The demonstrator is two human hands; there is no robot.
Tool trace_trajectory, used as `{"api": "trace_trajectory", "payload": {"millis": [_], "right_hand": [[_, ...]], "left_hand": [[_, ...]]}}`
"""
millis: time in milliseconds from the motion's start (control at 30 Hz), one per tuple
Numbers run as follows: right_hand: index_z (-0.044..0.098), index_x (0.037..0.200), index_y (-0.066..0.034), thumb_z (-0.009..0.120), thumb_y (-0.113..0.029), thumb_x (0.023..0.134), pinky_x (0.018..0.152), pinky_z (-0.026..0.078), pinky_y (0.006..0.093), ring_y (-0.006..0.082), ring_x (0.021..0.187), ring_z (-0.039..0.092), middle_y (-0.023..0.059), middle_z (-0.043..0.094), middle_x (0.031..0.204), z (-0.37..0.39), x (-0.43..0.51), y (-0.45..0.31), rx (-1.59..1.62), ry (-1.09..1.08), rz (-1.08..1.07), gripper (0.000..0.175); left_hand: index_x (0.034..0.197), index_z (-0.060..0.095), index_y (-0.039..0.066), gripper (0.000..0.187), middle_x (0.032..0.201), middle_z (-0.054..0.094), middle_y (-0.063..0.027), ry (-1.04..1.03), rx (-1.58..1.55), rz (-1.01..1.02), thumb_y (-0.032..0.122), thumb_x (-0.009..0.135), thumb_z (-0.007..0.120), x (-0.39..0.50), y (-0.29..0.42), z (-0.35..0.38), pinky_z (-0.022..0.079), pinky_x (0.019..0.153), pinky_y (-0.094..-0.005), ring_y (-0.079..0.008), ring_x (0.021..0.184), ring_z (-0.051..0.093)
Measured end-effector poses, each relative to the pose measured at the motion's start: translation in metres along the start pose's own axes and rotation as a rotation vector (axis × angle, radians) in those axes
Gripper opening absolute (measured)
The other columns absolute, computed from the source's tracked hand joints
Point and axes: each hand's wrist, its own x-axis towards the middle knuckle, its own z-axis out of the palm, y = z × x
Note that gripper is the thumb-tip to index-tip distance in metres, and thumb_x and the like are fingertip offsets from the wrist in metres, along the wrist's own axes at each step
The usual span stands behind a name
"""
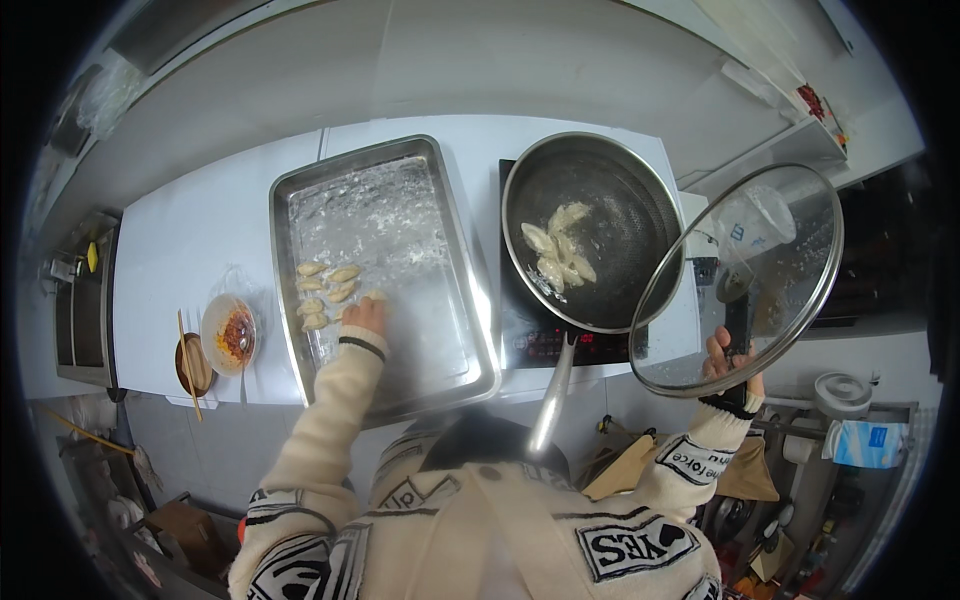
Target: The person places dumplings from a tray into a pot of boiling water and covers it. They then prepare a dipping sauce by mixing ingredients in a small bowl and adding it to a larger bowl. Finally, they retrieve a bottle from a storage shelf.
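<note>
My left hand (364, 313) reaches into a floured metal tray (469, 292), its fingers on a dumpling (375, 296); whether they grip it is unclear. Several more dumplings (342, 291) lie beside it in the tray's left part. In my right hand (733, 364) is the black handle of a round glass lid (814, 300), tilted at the right and overlapping the edge of the wok (637, 225) in this view. Several dumplings (559, 247) sit together in the wok, which stands on an induction cooktop (517, 345) with a lit display.
Left of the tray stand a bowl of reddish filling (234, 335) with a spoon and a small brown bowl (184, 367) with chopsticks (192, 379) across it. The wok's metal handle (553, 401) points toward me. A sink (82, 322) is at the far left.
</note>
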Motion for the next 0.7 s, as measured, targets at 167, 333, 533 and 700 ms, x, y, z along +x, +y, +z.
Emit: {"api": "trace_trajectory", "payload": {"millis": [167,333,533,700], "right_hand": [[0.04,0.106,-0.0049,0.037,-0.023,0.089,0.035,0.044,0.0234,0.0169,0.061,0.044,0.0136,0.044,0.086,-0.012,0.004,-0.003,0.023,-0.128,0.043,0.024],[0.041,0.102,-0.0043,0.037,-0.028,0.089,0.033,0.044,0.0231,0.0176,0.06,0.045,0.0142,0.045,0.087,-0.025,0.001,-0.002,0.045,0.027,-0.025,0.027],[0.042,0.113,-0.0088,0.039,-0.027,0.088,0.035,0.045,0.0221,0.0225,0.072,0.047,0.0175,0.045,0.091,-0.053,0.007,-0.006,0.022,-0.153,0.087,0.03],[0.043,0.113,-0.0141,0.039,-0.027,0.088,0.034,0.045,0.0225,0.0258,0.077,0.047,0.0187,0.044,0.092,-0.049,-0.002,0.003,0.117,-0.064,-0.061,0.029]], "left_hand": [[0.082,0.052,0.012,0.013,0.078,0.05,-0.0076,0.046,-0.002,-0.006,0.017,0.071,0.051,0.0,0.001,-0.006,0.037,0.066,-0.04,-0.0263,0.071,0.052],[0.076,0.054,0.012,0.011,0.071,0.051,-0.0085,0.114,-0.219,0.067,0.008,0.066,0.053,0.002,0.019,-0.059,0.037,0.061,-0.0413,-0.0277,0.07,0.051],[0.083,0.056,0.005,0.015,0.077,0.056,-0.0129,0.187,-0.591,0.251,0.008,0.068,0.06,0.072,0.065,-0.155,0.043,0.066,-0.0384,-0.0305,0.074,0.054],[0.082,0.059,0.008,0.012,0.078,0.058,-0.0121,0.024,-0.569,0.47,0.017,0.074,0.057,0.176,0.135,-0.182,0.046,0.07,-0.0366,-0.0279,0.075,0.057]]}}
